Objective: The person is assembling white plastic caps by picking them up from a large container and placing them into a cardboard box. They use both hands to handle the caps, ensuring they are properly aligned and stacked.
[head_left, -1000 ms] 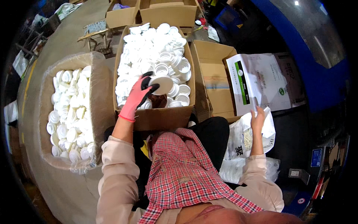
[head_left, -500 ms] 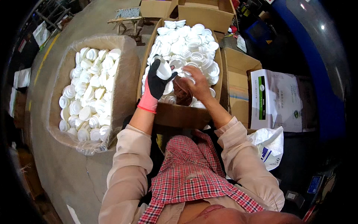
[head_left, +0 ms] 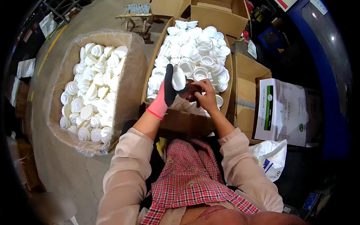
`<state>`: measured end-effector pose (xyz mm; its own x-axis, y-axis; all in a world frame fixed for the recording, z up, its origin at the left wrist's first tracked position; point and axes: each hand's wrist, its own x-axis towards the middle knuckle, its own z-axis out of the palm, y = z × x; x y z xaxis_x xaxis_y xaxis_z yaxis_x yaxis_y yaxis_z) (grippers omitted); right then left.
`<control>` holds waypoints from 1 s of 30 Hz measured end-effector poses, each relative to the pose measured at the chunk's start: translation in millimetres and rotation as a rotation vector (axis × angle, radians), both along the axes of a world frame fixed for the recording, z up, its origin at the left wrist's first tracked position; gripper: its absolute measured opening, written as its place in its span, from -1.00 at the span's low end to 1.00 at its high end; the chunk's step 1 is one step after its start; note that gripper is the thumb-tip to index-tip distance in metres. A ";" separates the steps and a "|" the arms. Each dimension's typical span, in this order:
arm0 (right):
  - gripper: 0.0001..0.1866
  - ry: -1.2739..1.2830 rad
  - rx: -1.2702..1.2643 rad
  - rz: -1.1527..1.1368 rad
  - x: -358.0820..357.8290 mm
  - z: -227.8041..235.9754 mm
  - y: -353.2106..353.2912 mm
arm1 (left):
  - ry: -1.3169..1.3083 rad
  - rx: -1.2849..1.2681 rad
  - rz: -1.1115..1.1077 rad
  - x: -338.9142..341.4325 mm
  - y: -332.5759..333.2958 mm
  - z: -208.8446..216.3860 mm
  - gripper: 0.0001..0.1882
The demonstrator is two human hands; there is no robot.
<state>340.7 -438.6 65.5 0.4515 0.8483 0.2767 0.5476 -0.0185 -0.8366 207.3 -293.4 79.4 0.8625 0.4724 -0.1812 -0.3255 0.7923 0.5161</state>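
My left hand (head_left: 169,88), in a pink and black work glove, is closed around a white round plastic cap (head_left: 178,78), held tilted above the near part of a carton (head_left: 187,123) heaped with similar white ringed caps (head_left: 195,47). Close to that cap is my bare right hand (head_left: 206,95), its fingers bent together at a dark brown, cloth-like piece (head_left: 190,90). Whether the fingertips grip this piece or something small is hidden from view.
To the left stands a plastic-lined carton (head_left: 129,80) full of cream-white caps. Flattened cardboard (head_left: 249,93) and a white printed carton (head_left: 283,108) lie on the right, with a white plastic bag (head_left: 270,157) nearer me. Behind are a small stool (head_left: 137,9) and open cartons (head_left: 219,17).
The view has shifted slightly. My left hand still holds the cap, now turned more upright. My right hand has drawn back from the cap, its fingers now bunched at the brown piece.
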 end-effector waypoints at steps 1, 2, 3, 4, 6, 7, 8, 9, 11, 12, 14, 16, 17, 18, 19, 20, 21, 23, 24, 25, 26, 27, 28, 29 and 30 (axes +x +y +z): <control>-0.62 0.179 0.126 0.058 -1.6 10.0 -3.8 | -0.076 -0.017 0.006 2.5 -6.6 4.5 -0.41; -0.62 0.652 0.007 0.057 -14.0 32.8 -8.7 | -0.088 0.026 0.041 3.1 -15.8 11.1 -0.41; -0.66 0.443 0.040 0.019 -15.8 20.9 -7.5 | -0.101 0.068 0.075 5.5 -23.2 16.1 -0.40; -0.63 0.264 0.071 0.004 -25.4 25.6 -8.9 | -0.053 0.181 0.124 9.2 -24.0 10.5 -0.43; -0.54 0.138 0.199 -0.036 -17.9 7.4 -9.3 | -0.012 0.347 0.160 16.3 -26.4 -0.2 -0.46; -0.50 0.120 0.206 -0.062 -16.6 28.6 -9.5 | -0.004 0.403 0.173 13.3 -24.8 -2.5 -0.47; -0.50 0.093 0.253 -0.072 -12.1 40.6 -12.1 | -0.060 0.399 0.133 13.4 -28.7 12.9 -0.47; -0.50 0.066 0.301 -0.083 -9.5 49.3 -14.5 | -0.116 0.394 0.091 12.5 -33.8 28.8 -0.46; -0.47 0.102 0.324 -0.117 -14.7 60.3 -24.0 | -0.104 0.367 0.060 16.5 -39.5 30.8 -0.39; -0.46 0.125 0.330 -0.084 -13.1 61.8 -27.0 | -0.100 0.359 0.047 18.8 -39.9 32.8 -0.35; -0.51 0.125 0.325 0.062 -11.7 69.0 -30.2 | -0.094 0.084 -0.178 22.7 -43.5 30.4 -0.30; -0.57 -0.025 0.295 0.146 -16.4 70.0 -27.5 | -0.097 -0.087 -0.219 25.3 -55.8 21.6 -0.25; -0.58 -0.057 0.276 0.168 -20.7 68.2 -28.1 | -0.179 -0.140 -0.369 21.0 -56.5 20.2 -0.21; -0.58 -0.182 0.281 0.152 -23.8 68.8 -29.0 | -0.120 -0.082 -0.344 21.2 -53.3 10.3 -0.21; -0.59 -0.244 0.293 0.179 -22.1 67.5 -30.1 | -0.059 -0.023 -0.315 20.7 -51.6 10.7 -0.21; -0.61 -0.306 0.306 0.205 -20.0 65.7 -31.1 | -0.041 -0.004 -0.328 17.8 -50.4 11.1 -0.23; -0.62 -0.368 0.318 0.231 -18.5 64.4 -32.2 | -0.022 0.015 -0.340 14.3 -50.8 11.8 -0.25; -0.70 -0.557 0.306 0.228 -19.5 69.9 -34.1 | -0.163 -0.056 -0.222 15.9 -61.0 38.1 -0.30; -0.72 -0.629 0.288 0.245 -17.3 71.7 -35.9 | -0.027 0.115 -0.147 15.6 -60.9 43.2 -0.30; -0.73 -0.698 0.271 0.269 -16.0 75.0 -38.4 | -0.015 0.107 -0.134 15.7 -55.5 37.4 -0.29; -0.68 -0.770 0.200 0.318 -11.7 80.7 -42.4 | -0.006 0.098 -0.124 16.9 -49.9 31.4 -0.29; -0.66 -0.745 0.188 0.290 -5.2 78.9 -45.3 | -0.123 -0.089 -0.183 18.5 -35.0 15.4 -0.28; -0.64 -0.719 0.169 0.255 1.8 77.2 -48.7 | -0.174 -0.134 -0.239 13.6 -31.2 30.5 -0.24; -0.62 -0.693 0.151 0.219 6.0 76.4 -50.5 | -0.201 -0.126 -0.261 14.0 -29.8 31.7 -0.22; -0.58 -0.730 0.195 0.103 6.7 76.1 -51.0 | -0.104 -0.108 -0.244 18.1 -34.4 27.9 -0.19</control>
<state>347.3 -489.6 141.6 0.0181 0.7815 0.6236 0.9540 0.1733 -0.2448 225.3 -327.8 107.3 0.9650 0.2311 -0.1236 -0.1652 0.9024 0.3980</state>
